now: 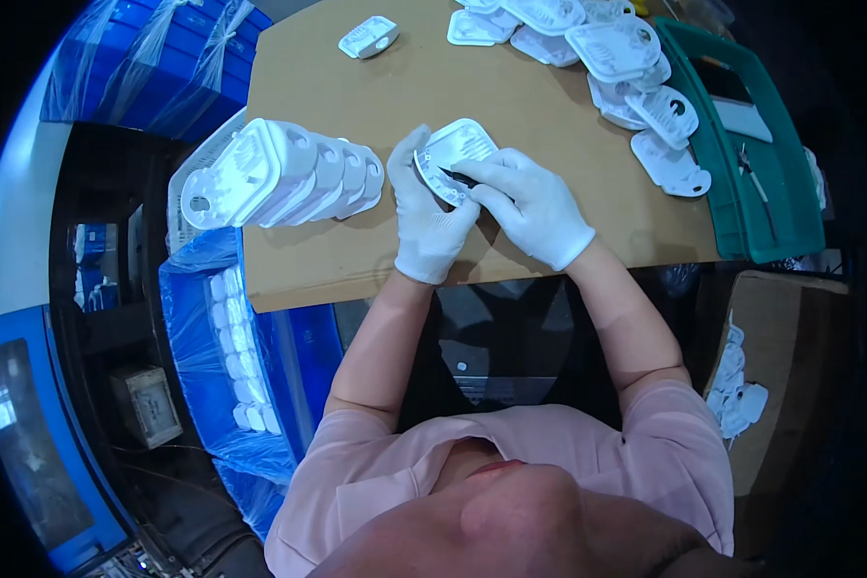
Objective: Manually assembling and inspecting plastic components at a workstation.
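Table [318, 91] with a brown top fills the upper middle of the frame. A blue bin [313, 337] stands below its left side, and a long green tray [790, 183] sits at the upper right. A big messy pile [615, 48] of white plastic pieces lies near the tray, at the top right of the table. A neat stack [294, 178] of white pieces sits on the table's left side. In the middle of the frame are two hands in white gloves. The right hand [538, 210] has its thumb and pointing finger pinched shut on a small dark tool. The left hand [429, 226] is curled around a white piece [460, 144], with its fingers at the left side and its thumb at the bottom. That piece is just up and left of the right fingertips, so the left hand is nearer because it holds it. The long way of the piece seems to slant from upper right to lower left. Smallest is the dark tool [459, 178], its tip over the lower part of the piece; I can't tell if they touch.
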Action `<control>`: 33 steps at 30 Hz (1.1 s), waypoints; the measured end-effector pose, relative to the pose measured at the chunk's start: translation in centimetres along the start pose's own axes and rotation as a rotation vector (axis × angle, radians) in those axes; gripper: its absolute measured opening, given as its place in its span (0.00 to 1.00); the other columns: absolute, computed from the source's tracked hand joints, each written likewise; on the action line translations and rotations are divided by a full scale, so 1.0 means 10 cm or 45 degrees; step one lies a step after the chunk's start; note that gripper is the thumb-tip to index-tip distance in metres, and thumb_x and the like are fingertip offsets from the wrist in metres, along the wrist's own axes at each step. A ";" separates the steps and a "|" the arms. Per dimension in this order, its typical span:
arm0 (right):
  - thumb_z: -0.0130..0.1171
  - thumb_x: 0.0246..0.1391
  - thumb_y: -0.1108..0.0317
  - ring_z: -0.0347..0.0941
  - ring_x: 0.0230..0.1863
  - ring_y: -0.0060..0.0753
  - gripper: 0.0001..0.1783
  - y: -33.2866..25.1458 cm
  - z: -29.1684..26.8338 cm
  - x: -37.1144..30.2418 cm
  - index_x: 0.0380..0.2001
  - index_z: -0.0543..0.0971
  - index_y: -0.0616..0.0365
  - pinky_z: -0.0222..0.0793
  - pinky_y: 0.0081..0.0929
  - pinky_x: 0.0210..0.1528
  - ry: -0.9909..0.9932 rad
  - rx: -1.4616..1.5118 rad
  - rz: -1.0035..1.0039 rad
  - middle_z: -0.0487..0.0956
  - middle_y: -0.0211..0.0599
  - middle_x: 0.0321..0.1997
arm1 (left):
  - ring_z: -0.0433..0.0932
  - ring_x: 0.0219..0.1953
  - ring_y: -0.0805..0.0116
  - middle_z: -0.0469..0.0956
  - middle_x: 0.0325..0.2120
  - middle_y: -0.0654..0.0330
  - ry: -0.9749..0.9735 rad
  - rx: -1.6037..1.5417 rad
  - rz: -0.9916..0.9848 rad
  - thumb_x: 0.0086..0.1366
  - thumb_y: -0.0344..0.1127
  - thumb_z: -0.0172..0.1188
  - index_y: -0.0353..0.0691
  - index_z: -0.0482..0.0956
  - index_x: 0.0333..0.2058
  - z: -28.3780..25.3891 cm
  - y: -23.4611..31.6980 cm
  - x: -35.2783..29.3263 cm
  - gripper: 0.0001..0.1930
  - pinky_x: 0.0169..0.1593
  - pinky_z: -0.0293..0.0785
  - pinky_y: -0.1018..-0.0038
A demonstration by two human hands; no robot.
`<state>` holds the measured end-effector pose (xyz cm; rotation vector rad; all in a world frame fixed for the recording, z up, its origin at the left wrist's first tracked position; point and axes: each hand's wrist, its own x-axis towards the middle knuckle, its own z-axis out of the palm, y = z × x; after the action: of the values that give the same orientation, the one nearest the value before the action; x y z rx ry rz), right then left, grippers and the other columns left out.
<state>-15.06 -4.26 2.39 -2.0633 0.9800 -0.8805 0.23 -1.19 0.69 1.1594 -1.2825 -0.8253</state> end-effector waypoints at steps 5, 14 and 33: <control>0.54 0.56 0.67 0.74 0.43 0.48 0.15 -0.06 0.03 -0.03 0.46 0.79 0.53 0.71 0.37 0.45 0.075 -0.094 0.030 0.75 0.43 0.42 | 0.66 0.56 0.63 0.61 0.53 0.52 -0.027 -0.058 0.033 0.48 0.20 0.61 0.36 0.50 0.61 -0.02 -0.01 -0.02 0.42 0.60 0.65 0.66; 0.52 0.58 0.64 0.75 0.43 0.47 0.15 -0.05 0.07 -0.02 0.47 0.79 0.53 0.72 0.37 0.45 0.014 -0.109 0.022 0.76 0.44 0.44 | 0.66 0.56 0.62 0.61 0.53 0.51 -0.042 -0.024 0.045 0.48 0.19 0.60 0.35 0.51 0.61 -0.01 -0.04 -0.04 0.41 0.60 0.65 0.67; 0.51 0.58 0.66 0.75 0.44 0.48 0.17 0.03 0.03 -0.02 0.48 0.78 0.55 0.71 0.36 0.48 -0.042 -0.061 -0.075 0.78 0.45 0.42 | 0.68 0.55 0.62 0.63 0.52 0.51 -0.040 0.083 0.125 0.46 0.19 0.61 0.32 0.52 0.60 0.00 -0.03 -0.04 0.41 0.58 0.66 0.67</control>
<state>-14.97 -4.13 1.94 -2.1501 0.9356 -0.8577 0.26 -0.89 0.32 1.1295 -1.3900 -0.7371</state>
